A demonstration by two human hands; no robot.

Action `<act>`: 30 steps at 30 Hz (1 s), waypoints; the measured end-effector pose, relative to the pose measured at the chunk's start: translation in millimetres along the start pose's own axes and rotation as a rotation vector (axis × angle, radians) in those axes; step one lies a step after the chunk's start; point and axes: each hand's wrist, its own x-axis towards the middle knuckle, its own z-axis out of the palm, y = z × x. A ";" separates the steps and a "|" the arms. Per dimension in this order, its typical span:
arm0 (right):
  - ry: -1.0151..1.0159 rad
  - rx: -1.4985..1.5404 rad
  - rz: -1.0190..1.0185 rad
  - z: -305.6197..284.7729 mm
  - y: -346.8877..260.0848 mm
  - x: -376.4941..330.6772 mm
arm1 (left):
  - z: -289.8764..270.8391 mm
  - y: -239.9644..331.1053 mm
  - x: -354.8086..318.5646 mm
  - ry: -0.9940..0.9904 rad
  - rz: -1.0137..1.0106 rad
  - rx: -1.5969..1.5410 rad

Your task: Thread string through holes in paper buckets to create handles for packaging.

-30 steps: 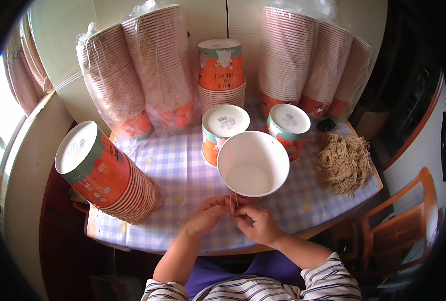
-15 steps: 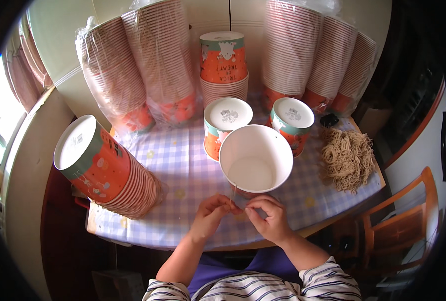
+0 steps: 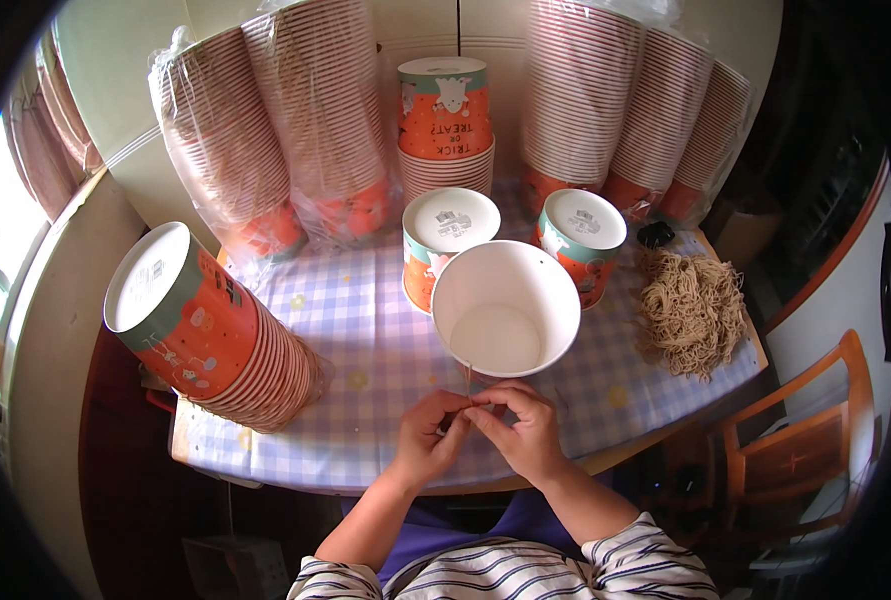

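Observation:
A white-lined paper bucket (image 3: pixel 545 300) stands mouth up in front of me, tipped a little my way. From its near rim a thin tan cord (image 3: pixel 469 382) runs down to my fingers. My left hand (image 3: pixel 429 436) pinches the cord with thumb and forefinger. Fingertips of my right hand (image 3: pixel 521 430) meet the left ones and are closed on the cord too. The cord's end is hidden between the fingers. A small dark spot shows inside the bucket's far rim.
Two upturned orange-and-green buckets (image 3: pixel 451 222) (image 3: pixel 583 222) stand behind it. At left leans a tall bucket stack (image 3: pixel 205 330); another stack (image 3: pixel 445 120) and plastic-wrapped stacks (image 3: pixel 315 120) line the back. A tangled cord heap (image 3: pixel 693 315) lies right, near a wooden chair (image 3: pixel 795 430).
My hands have come together, the right one moving left so that its fingertips join the left's at the cord. The whole view has shifted slightly.

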 end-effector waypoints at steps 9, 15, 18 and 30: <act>0.042 -0.058 -0.050 0.8 3.2 0.5 | 4.7 10.7 2.3 0.035 0.040 0.091; 0.100 -0.064 -0.122 0.3 5.5 -0.8 | 6.0 3.7 1.2 0.027 0.114 0.094; 0.103 -0.074 -0.107 -2.9 4.5 0.1 | 6.6 -4.6 -2.7 0.098 0.070 0.028; -0.177 -0.068 -0.066 -14.1 6.5 1.4 | -4.3 20.0 28.3 0.024 0.385 0.580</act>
